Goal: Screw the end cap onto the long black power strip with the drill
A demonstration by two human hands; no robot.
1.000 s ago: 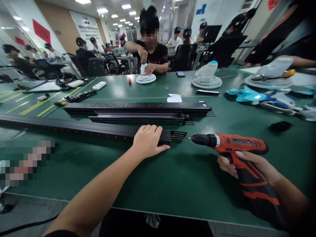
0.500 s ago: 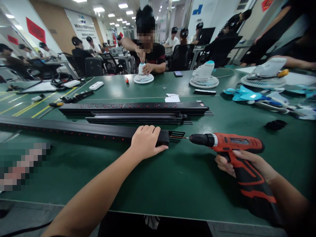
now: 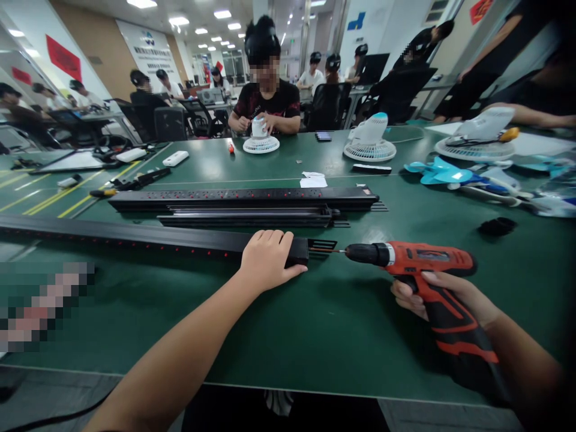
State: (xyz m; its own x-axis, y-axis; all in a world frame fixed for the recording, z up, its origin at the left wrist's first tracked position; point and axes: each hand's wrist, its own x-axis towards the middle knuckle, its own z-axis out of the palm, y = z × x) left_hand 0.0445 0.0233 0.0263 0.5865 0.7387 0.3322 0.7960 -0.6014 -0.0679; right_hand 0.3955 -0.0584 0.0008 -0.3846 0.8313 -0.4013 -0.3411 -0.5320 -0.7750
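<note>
My left hand (image 3: 269, 259) is wrapped over the right end of a long black power strip-like bar (image 3: 135, 231) with small red dots along its side. A slotted metal bracket (image 3: 324, 245) sticks out of that end. In my right hand (image 3: 459, 294) is a red and black cordless drill (image 3: 427, 258), held by its grip with the index finger at the trigger. Its long thin bit (image 3: 330, 250) points left and reaches the end of the bar beside the bracket. Where the bit's tip meets the bar is hard to make out.
Behind lie a second black bar (image 3: 243, 197) and a slimmer black rail (image 3: 247, 216). Across the table a person (image 3: 265, 90) handles a small white fan (image 3: 261, 143). More fan parts (image 3: 371, 147), blue fan blades (image 3: 443, 171) and a black piece (image 3: 497, 225) lie to the right.
Both of my hands, the bar and the drill hold nearly the same position. The person opposite has lowered one hand from the top of the white fan to its side.
</note>
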